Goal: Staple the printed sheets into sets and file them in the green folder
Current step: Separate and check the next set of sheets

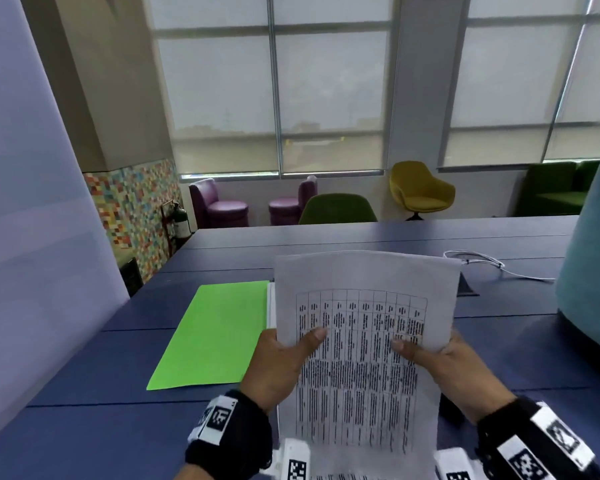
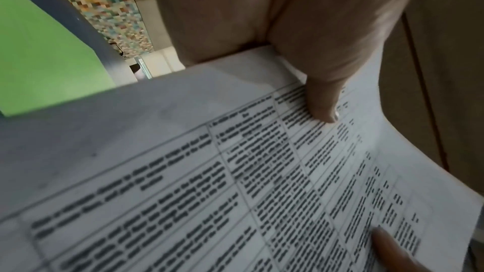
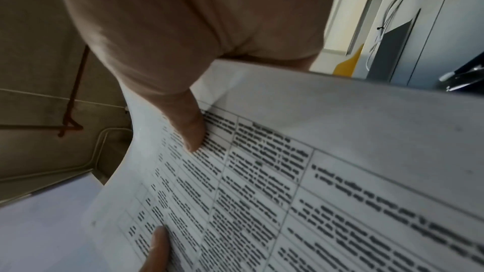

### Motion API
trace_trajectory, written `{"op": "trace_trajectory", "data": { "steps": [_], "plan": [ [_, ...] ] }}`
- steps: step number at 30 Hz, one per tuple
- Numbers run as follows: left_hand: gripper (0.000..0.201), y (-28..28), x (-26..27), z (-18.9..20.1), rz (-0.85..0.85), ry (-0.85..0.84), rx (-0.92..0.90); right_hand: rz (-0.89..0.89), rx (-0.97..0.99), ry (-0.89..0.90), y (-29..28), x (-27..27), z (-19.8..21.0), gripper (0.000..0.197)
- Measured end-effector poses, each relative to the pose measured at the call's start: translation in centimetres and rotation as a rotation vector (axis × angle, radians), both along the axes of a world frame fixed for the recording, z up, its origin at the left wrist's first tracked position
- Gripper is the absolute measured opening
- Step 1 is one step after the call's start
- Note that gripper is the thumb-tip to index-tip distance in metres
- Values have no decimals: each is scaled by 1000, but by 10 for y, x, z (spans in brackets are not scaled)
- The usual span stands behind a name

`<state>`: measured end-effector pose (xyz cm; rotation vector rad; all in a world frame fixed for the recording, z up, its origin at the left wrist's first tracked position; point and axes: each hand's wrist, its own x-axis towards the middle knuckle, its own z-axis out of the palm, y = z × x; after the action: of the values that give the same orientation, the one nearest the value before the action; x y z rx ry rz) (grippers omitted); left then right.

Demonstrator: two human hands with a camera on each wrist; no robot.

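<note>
Both hands (image 1: 278, 368) (image 1: 444, 365) pinch sheets (image 1: 361, 341) by side edges, folder (image 1: 215, 334) left.

Printed sheets (image 1: 361, 341) stand between the two hands, raised above the table (image 1: 118, 427), their upper edge away from the person. The left hand (image 1: 278, 365) grips the sheets' left edge and the right hand (image 1: 440, 362) grips the right edge, each thumb lying on the near printed face. To the left of the left hand, a folder (image 1: 212, 334) lies flat on the table, its right edge passing behind the sheets. Beyond the right hand, further along the table, lies a cable (image 1: 482, 263). Beyond the table's far edge, past both hands, stand chairs (image 1: 336, 209) before a row of windows (image 1: 326, 81).
</note>
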<state>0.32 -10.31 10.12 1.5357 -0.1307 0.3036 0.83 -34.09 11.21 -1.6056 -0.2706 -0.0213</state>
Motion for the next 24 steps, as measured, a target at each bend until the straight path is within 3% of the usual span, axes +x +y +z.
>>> {"op": "trace_trajectory", "data": {
  "steps": [5,9,12,14,16,18,19,21,23,24],
  "plan": [
    [11,0,5,3,-26,-20,-11,-19,0,-24,-2,3,4,22],
    [13,8,8,11,-55,11,51,71,98,48,-3,-3,19,24],
    [70,23,21,-8,-70,110,172,127,174,196,-1,-6,16,24],
    [88,24,20,-29,-64,169,215,86,127,267,-3,-1,6,22],
    [70,17,8,-56,-64,231,189,-176,-103,261,-17,21,-11,27],
    [35,10,-8,-78,-52,360,127,-472,-445,200,-42,51,-31,33],
    [31,11,-11,-91,-60,418,106,-522,-624,189,-53,63,-41,34],
    [32,15,-12,-113,-70,496,111,-455,-937,262,-64,80,-63,50],
    [27,19,-12,-124,-75,538,104,-345,-1121,351,-64,88,-81,77],
    [28,20,-13,-125,-89,550,86,-307,-1193,375,-62,91,-87,81]
  ]
}}
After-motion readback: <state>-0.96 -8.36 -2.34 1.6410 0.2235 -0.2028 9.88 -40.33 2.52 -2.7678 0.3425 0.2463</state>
